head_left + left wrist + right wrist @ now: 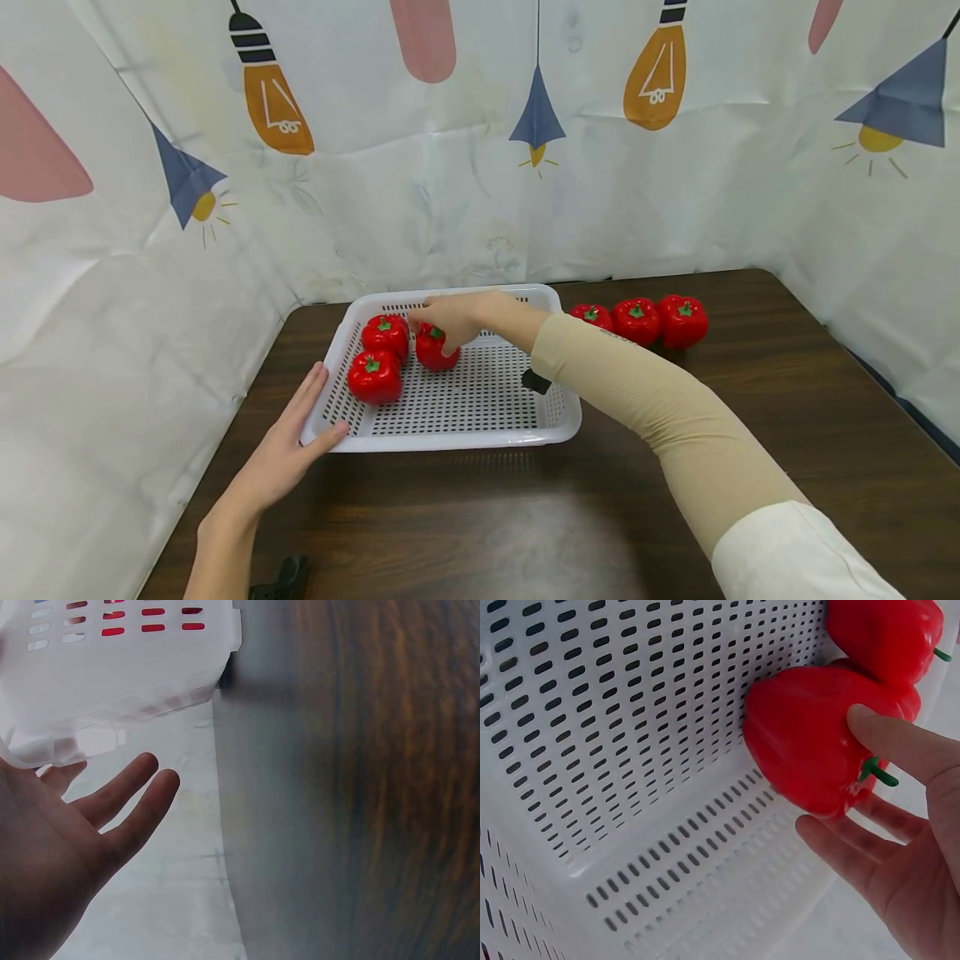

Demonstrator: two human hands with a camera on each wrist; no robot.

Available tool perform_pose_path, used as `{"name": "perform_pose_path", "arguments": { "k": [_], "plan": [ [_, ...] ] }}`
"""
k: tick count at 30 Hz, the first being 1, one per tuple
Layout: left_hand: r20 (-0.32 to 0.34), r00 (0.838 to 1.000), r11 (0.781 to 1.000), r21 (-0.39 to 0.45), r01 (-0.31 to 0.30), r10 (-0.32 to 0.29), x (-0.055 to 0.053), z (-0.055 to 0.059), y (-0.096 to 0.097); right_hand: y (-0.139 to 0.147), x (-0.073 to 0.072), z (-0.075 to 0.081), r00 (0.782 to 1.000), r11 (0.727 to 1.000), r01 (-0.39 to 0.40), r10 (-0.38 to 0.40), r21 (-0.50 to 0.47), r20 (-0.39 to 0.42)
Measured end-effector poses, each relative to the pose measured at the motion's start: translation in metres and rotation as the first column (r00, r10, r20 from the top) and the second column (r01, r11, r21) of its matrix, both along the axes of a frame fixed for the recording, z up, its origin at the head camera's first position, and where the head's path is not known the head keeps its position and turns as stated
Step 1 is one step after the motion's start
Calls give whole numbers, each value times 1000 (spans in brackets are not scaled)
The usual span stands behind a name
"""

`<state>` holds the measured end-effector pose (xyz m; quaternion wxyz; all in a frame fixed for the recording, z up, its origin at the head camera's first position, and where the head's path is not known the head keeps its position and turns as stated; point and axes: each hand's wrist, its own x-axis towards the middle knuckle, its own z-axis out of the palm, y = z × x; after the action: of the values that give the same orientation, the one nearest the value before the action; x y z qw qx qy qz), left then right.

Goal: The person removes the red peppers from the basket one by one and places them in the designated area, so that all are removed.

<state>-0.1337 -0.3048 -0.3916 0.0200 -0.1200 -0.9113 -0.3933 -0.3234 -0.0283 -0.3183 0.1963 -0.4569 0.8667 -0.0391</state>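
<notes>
A white perforated plastic basket (457, 439) sits on the table. In its left part lie two red bell peppers, a front one (374, 380) and a rear one (385, 334), green stems up. My right hand (456, 315) reaches into the basket and grips a third red bell pepper (432, 353) just right of them. The right wrist view shows the thumb on one side of this pepper (802, 742) and fingers on the other, near its green stem. My left hand (291, 435) rests against the basket's front left corner, fingers extended along the outside and thumb at the rim.
Three more red bell peppers (636, 322) stand in a row on the dark wooden table (787, 417), right of the basket. A black object (283, 579) lies at the near left edge. A printed white cloth (450, 200) hangs behind and at the sides.
</notes>
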Motion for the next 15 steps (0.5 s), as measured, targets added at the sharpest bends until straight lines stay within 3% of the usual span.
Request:
{"name": "perform_pose_path", "arguments": {
  "k": [15],
  "plan": [
    [-8, 1000, 1000, 7, 2, -2, -2, -3, -2, 9, 7, 10, 999, 993, -24, 27, 117, -23]
  ]
}}
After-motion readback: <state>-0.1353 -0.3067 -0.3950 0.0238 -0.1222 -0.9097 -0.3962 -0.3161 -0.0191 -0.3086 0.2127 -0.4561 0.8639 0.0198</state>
